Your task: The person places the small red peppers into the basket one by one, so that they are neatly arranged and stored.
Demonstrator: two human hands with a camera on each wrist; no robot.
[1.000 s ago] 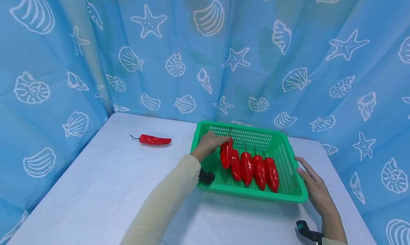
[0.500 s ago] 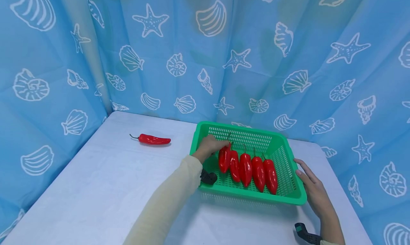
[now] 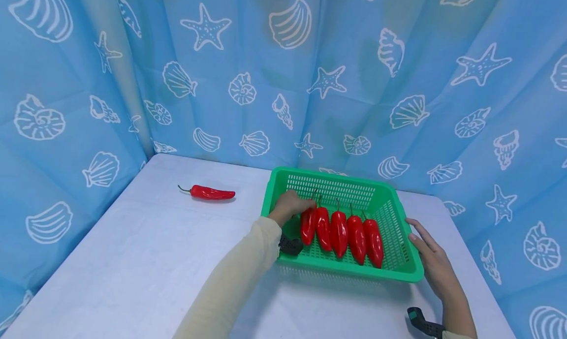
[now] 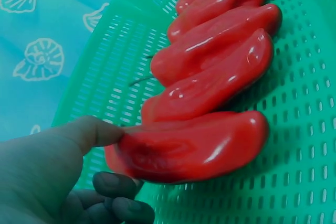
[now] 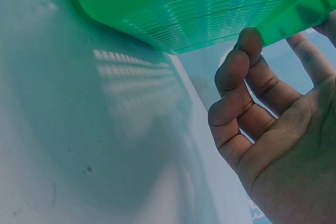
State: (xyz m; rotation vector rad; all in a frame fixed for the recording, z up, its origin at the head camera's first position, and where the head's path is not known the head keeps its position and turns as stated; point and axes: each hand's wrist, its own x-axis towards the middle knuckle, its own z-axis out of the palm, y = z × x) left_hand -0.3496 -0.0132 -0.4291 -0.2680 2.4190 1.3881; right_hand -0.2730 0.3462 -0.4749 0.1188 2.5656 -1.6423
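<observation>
Several glossy red chili peppers with thin green stems lie side by side in a green plastic basket (image 3: 341,267). My left hand (image 3: 288,203) reaches over the basket's left side and pinches the leftmost chili pepper (image 4: 189,148) near its stem end, thumb above and fingers below. That pepper's body lies low in the basket beside its neighbor (image 4: 210,82). My right hand (image 3: 434,260) is at the basket's right rim, index finger and thumb touching it. In the right wrist view the other fingers (image 5: 228,108) bend loosely beneath the basket edge, around nothing.
Another red chili pepper (image 3: 212,193) lies alone on the white table (image 3: 133,260), left of the basket. A blue curtain (image 3: 266,83) with white shell and starfish prints hangs behind the table and along its sides. Black camera mounts (image 3: 425,324) sit on both wrists.
My left hand has lowered the pinched chili pepper into the basket, down and slightly left, beside the others. My right hand has stayed at the right rim.
</observation>
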